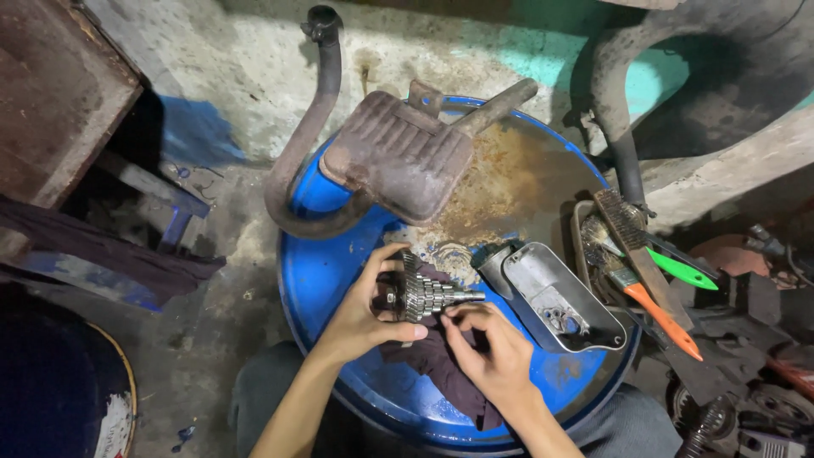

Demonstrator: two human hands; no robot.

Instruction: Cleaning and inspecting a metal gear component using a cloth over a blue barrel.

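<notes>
A: Where's the gear shaft point(428, 296) sitting?

B: Held just above the blue drum lid point(326, 280), near its front half, over a dark rag point(441, 365). Left hand point(360, 309) wrapped around the big-gear end, grip closed on it. Right hand point(492, 348) at the slim end, fingertips pinching or just touching the tip; hard to tell which from this angle.

A: Anything else on the drum lid?

B: Rusty muffler with its bent pipe point(394, 153) across the back half. Grey metal tray point(564, 297) on the right side, small bits inside. Wire brush point(632, 242) and an orange-handled brush point(666, 318) just off the right rim.

A: Risks?

B: Probably oily, so likely to slip out of the left grip if loosened. Could drop onto the drum lid and chip a tooth, or roll off the front edge toward the lap. Loose gears might slide off the slim end if tipped that way. Rag could snag in the teeth. Muffler looks poorly balanced; a knock against the drum lid might shift it forward.
</notes>
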